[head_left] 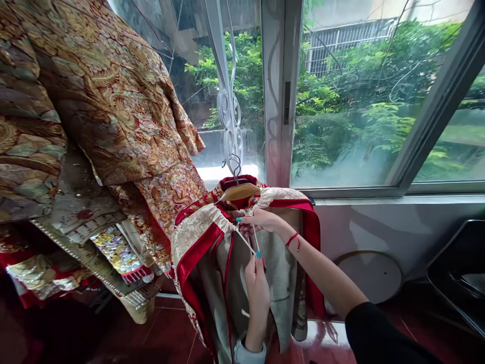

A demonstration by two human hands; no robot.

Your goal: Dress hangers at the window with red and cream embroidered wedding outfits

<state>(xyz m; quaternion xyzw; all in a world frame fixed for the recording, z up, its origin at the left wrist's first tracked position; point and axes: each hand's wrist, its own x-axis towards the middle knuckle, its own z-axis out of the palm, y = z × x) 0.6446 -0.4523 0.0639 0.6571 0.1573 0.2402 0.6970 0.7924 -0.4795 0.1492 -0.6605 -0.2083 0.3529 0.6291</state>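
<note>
A: Status?

B: Pale cream brocade cape with red satin trim is on a light wooden hanger, which looks hooked onto white metal scrollwork by the grey-framed sliding window. Cape neckline is gathered on a thin white cord.

A: Hands?

B: Left hand is closed on the cord in front of the cape, thumb up, strands running straight up to the neckline. Right hand sits just above, fingers bent at the gathers. Can't tell whether they pinch the cord; the hand itself hides that. The two are near each other, apart.

A: How far along?

B: Partway, I'd judge. Done: cape hung, neckline bunched. Left: I see no finished bow or knot, so the cord reads as untied. Thin red ties hang loose down the front.

A: Surface, room?

B: Work hangs over a glossy dark red tiled floor. Green foliage outside the glass. Round white panel against the wall below. Gold-and-red brocade robe hangs left, embroidered garments beneath it. Black chair, far right, partly cut off.
</note>
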